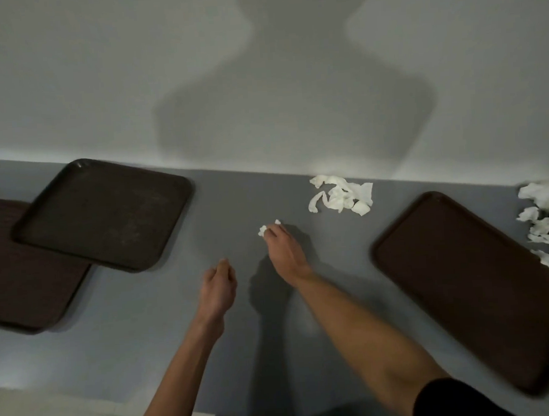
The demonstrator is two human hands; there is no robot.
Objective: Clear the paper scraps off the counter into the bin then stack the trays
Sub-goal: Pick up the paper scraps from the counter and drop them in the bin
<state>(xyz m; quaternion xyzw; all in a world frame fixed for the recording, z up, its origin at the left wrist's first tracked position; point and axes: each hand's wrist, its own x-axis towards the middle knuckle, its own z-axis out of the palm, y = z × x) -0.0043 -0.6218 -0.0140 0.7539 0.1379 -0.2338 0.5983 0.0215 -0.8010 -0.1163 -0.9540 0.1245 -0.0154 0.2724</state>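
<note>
Your left hand (218, 286) nearest, above counter (228, 204), fingers curled in; cannot tell if it holds anything. Your right hand (283, 249) further out, fingertips pinching small scrap (263, 230) at counter surface. Right tray (470, 279) lies flat at your right. At left, top tray (106, 215) overlaps lower tray (23, 271). Scrap pile (341, 195) beyond right hand, by wall. More scraps (540, 220) far right, past right tray

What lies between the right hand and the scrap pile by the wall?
Nothing: in the head view, only bare grey counter separates the right hand, which pinches a small scrap, from the pile.
</note>
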